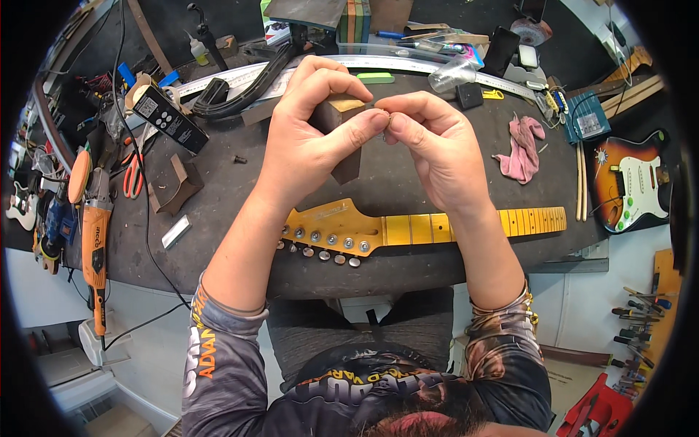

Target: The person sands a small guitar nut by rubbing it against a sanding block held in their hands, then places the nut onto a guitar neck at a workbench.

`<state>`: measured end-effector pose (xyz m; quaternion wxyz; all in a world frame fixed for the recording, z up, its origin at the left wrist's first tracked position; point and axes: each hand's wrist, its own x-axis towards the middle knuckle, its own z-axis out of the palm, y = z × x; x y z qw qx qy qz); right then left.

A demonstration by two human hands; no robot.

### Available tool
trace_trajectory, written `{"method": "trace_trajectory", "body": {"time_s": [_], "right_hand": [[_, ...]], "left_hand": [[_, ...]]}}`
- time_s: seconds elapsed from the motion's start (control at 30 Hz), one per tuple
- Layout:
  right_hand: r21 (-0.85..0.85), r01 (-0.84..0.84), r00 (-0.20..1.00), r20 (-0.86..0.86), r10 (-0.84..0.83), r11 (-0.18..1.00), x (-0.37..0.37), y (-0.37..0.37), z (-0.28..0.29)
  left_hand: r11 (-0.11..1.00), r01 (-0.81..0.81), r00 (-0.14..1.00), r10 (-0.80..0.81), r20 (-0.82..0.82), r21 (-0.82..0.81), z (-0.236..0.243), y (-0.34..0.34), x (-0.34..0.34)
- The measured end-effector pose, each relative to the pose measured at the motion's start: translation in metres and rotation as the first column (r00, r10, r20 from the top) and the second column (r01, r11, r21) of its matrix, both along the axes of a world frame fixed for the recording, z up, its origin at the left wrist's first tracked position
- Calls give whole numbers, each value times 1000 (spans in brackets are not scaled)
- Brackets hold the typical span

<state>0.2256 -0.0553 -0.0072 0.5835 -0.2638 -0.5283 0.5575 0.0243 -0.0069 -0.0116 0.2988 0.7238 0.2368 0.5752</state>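
My left hand point(302, 131) and my right hand point(445, 149) meet fingertip to fingertip above the bench, both closed in a pinch. Whatever small thing is between their fingers is too tiny and covered to name. Behind and below the left hand stands a dark brown block point(346, 169), partly hidden by that hand. Nearer to me lies a yellow guitar neck point(419, 229), its headstock point(331, 226) with several metal tuners to the left. Its fretted end passes under my right forearm.
Left on the bench are a curved brown block point(175, 186), red-handled pliers point(133, 177), a black box point(171, 119) and an orange power tool point(96, 240) with a trailing cord. A pink cloth point(521, 149) and a sunburst guitar body point(632, 182) lie right. A long metal ruler point(408, 64) crosses the back.
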Motion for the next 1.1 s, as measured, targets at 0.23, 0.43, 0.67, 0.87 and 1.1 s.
{"method": "trace_trajectory", "body": {"time_s": [0.23,0.43,0.67,0.87,1.1], "right_hand": [[9,-53,997,62,53,999,7,-1,7],[47,-2,973,231,-9,999,9,-4,14],[14,43,989,144,-44,999,5,-1,5],[2,150,980,135,-149,989,-5,-5,2],[19,188,965,183,-188,982,-8,-6,-3]], "left_hand": [[998,60,998,-60,3,-16,0,2,-3],[997,82,996,-82,-40,-6,2,2,-4],[983,156,981,-143,128,-100,-4,4,-6],[994,55,997,-51,-49,95,2,-4,-3],[989,-36,999,36,0,144,1,-8,5]]}}
